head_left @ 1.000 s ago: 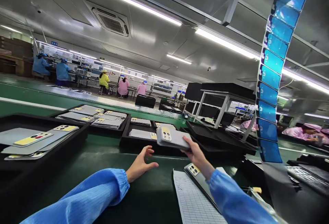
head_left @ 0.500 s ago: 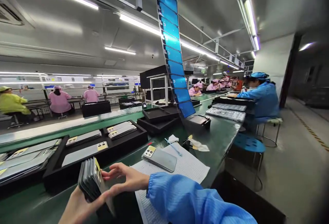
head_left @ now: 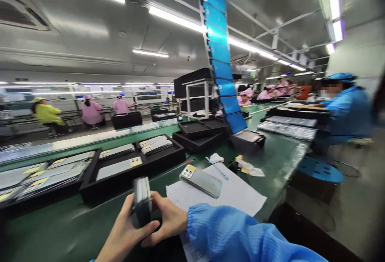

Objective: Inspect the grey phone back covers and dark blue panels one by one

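Note:
Upright between my hands is a stack of phone back covers [head_left: 142, 200], seen edge-on and slightly blurred. My left hand [head_left: 124, 226] wraps round its left side and lower part, with the thumb across the front. From the right, my right hand [head_left: 170, 216] closes against the stack, its upper fingers on the side and the rest near the bottom. Right of my hands, a small pile of grey-blue phone back covers [head_left: 204, 181] with a yellow-filmed camera area lies on a lined paper sheet [head_left: 243, 195].
A black divided tray [head_left: 105, 189] with phone covers sits left, beside another full tray [head_left: 64, 189]. Stacked black trays [head_left: 195, 143] stand behind. A strip of blue film [head_left: 222, 53] rises from a black box [head_left: 248, 143]. A blue pen [head_left: 217, 167] lies on the paper. A co-worker in blue [head_left: 345, 105] sits right.
The stack has moved right in the picture and turned edge-on. My right hand, its fingers spread before, has closed in on it. The whole view has shifted with my head.

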A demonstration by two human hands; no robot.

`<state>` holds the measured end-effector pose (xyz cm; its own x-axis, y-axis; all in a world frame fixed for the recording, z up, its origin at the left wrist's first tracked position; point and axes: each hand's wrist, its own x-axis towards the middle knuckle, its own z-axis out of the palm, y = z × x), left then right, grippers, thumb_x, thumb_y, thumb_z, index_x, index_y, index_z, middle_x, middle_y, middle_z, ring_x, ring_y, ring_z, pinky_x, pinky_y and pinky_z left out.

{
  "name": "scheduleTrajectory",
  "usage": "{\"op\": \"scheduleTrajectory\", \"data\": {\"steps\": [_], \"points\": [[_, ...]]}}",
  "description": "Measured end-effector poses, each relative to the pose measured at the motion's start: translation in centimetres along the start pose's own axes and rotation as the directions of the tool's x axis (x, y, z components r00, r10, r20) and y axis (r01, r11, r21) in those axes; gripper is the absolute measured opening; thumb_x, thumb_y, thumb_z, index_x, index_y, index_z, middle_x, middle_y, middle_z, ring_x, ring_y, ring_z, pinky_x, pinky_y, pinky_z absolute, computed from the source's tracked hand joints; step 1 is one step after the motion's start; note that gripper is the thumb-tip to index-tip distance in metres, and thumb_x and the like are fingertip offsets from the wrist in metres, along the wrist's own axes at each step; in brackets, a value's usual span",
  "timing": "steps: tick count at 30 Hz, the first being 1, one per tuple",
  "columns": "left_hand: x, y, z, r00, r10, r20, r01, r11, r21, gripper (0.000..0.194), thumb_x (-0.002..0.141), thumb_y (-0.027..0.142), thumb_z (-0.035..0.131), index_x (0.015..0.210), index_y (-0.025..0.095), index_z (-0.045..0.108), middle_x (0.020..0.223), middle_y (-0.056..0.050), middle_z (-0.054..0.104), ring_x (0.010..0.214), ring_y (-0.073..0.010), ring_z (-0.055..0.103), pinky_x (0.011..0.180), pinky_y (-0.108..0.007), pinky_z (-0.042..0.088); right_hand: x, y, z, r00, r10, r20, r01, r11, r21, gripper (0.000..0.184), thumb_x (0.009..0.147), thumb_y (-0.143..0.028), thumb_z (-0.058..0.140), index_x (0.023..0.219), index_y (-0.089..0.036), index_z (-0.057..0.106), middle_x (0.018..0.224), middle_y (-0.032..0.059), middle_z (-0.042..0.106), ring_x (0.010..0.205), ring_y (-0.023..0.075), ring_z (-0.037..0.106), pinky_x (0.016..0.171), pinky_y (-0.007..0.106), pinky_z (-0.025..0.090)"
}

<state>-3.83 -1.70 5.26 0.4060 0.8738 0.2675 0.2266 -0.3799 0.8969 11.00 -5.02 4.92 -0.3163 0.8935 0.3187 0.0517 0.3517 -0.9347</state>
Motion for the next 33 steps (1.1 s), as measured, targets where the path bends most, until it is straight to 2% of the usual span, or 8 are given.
{"op": "scheduleTrajectory", "data": {"steps": [2,5,8,12,18,25,29,33], "points": [[-0.1,0.2,-0.3,0.998,0.059,0.001,-0.059,0.993,-0.105,0.089,0.051,0.038,0.075,0.125,0.03,0.027,0.117,-0.006,0.05,0.107,-0.0289,0.05,0.094,-0.043,0.038,0.0,-0.2,0.1,0.997,-0.071,0.033,0.072,0.997,-0.039,0.082,0.048,-0.012,0.077,0.122,-0.021,0.042,0.101,0.0023,0.063,0.092,0.0215,0.06,0.086,0.035,0.043],[-0.3,0.9,-0.8,0.991,0.133,0.018,-0.127,0.969,-0.211,0.102,0.054,0.034,0.075,0.132,0.031,0.009,0.125,-0.008,0.04,0.102,-0.0236,0.052,0.092,-0.038,0.039,0.3,-0.5,0.2,0.988,-0.14,0.071,0.142,0.99,-0.024,0.078,0.057,-0.008,0.07,0.126,-0.021,0.037,0.109,0.0036,0.06,0.098,0.0206,0.057,0.09,0.034,0.04],[-0.4,1.5,-1.1,0.987,0.144,0.066,-0.127,0.967,-0.219,0.102,0.055,0.029,0.076,0.132,0.033,0.01,0.124,-0.006,0.039,0.099,-0.0203,0.052,0.091,-0.035,0.039,0.4,-0.8,0.1,0.983,-0.162,0.088,0.164,0.986,-0.021,0.076,0.06,-0.005,0.068,0.127,-0.021,0.037,0.114,0.0044,0.058,0.1,0.0207,0.056,0.09,0.035,0.039],[-0.5,1.8,-1.4,0.981,0.162,0.111,-0.131,0.961,-0.244,0.097,0.058,0.03,0.075,0.132,0.03,0.014,0.118,-0.007,0.048,0.099,-0.0207,0.052,0.091,-0.034,0.038,0.3,-1.0,0.1,0.985,-0.153,0.084,0.157,0.986,-0.045,0.071,0.06,-0.009,0.069,0.124,-0.02,0.041,0.109,0.0051,0.06,0.102,0.0233,0.055,0.089,0.036,0.041],[-0.5,1.6,-1.4,0.983,0.154,0.099,-0.125,0.96,-0.252,0.087,0.064,0.036,0.07,0.132,0.027,0.015,0.117,-0.007,0.05,0.102,-0.0214,0.053,0.092,-0.033,0.038,0.3,-0.7,0.1,0.989,-0.131,0.073,0.135,0.989,-0.058,0.072,0.06,-0.01,0.071,0.125,-0.021,0.041,0.11,0.0051,0.06,0.103,0.0237,0.055,0.09,0.037,0.042],[-0.4,1.1,-1.4,0.987,0.135,0.084,-0.11,0.963,-0.248,0.085,0.063,0.041,0.069,0.131,0.025,0.02,0.122,-0.008,0.048,0.11,-0.0248,0.049,0.093,-0.034,0.038,0.3,-0.6,-0.1,0.99,-0.123,0.073,0.127,0.99,-0.054,0.068,0.061,-0.013,0.071,0.123,-0.02,0.042,0.102,0.0049,0.064,0.099,0.0237,0.058,0.09,0.039,0.042],[-0.3,0.5,-1.4,0.985,0.153,0.084,-0.128,0.958,-0.256,0.08,0.065,0.04,0.068,0.13,0.025,0.023,0.126,-0.008,0.045,0.115,-0.0249,0.044,0.095,-0.033,0.037,0.3,-0.6,-0.2,0.989,-0.129,0.075,0.133,0.99,-0.054,0.066,0.062,-0.013,0.069,0.122,-0.019,0.043,0.102,0.0057,0.063,0.1,0.0247,0.057,0.087,0.038,0.043],[-0.1,0.1,-1.4,0.983,0.155,0.094,-0.122,0.949,-0.29,0.08,0.065,0.038,0.069,0.129,0.024,0.023,0.124,-0.009,0.047,0.11,-0.0244,0.048,0.095,-0.034,0.037,0.2,-0.7,-0.3,0.987,-0.14,0.077,0.144,0.988,-0.058,0.063,0.064,-0.012,0.067,0.122,-0.019,0.043,0.103,0.0055,0.063,0.1,0.0238,0.057,0.087,0.037,0.043]]}}
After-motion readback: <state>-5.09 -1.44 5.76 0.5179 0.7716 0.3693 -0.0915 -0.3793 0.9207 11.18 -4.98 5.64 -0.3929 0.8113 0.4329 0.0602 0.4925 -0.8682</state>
